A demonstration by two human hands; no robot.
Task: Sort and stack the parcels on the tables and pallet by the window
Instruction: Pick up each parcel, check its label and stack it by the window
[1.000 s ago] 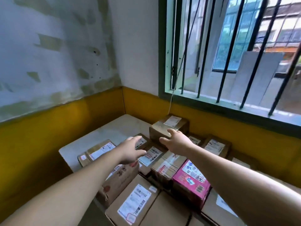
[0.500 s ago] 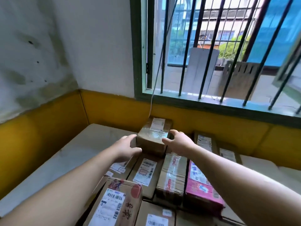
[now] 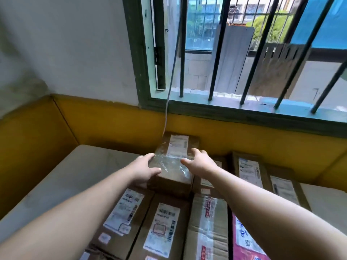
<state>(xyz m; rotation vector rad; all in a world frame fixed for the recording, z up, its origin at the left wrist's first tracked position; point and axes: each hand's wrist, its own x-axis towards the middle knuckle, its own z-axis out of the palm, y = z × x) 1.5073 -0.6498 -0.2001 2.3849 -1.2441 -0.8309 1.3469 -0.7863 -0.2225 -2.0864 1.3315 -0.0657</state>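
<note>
A small brown parcel (image 3: 173, 171), wrapped in clear tape with a white label on top, sits on other parcels close to the yellow wall under the window. My left hand (image 3: 143, 170) grips its left side, thumb lying over the top front edge. My right hand (image 3: 201, 162) clasps its right side, fingers over the top edge and thumb spread toward the middle. Nearer to me lie two brown labelled parcels (image 3: 163, 222), a taped carton (image 3: 206, 224) and a pink parcel (image 3: 244, 243), side by side.
Two flat labelled parcels (image 3: 250, 169) lie to the right along the wall. A pale table top (image 3: 75, 175) stretches left into the corner. A thin cable (image 3: 169, 102) hangs from the barred window down behind the small parcel.
Both hands reached forward and closed onto the sides of the small parcel. My view moved closer to the window and turned right.
</note>
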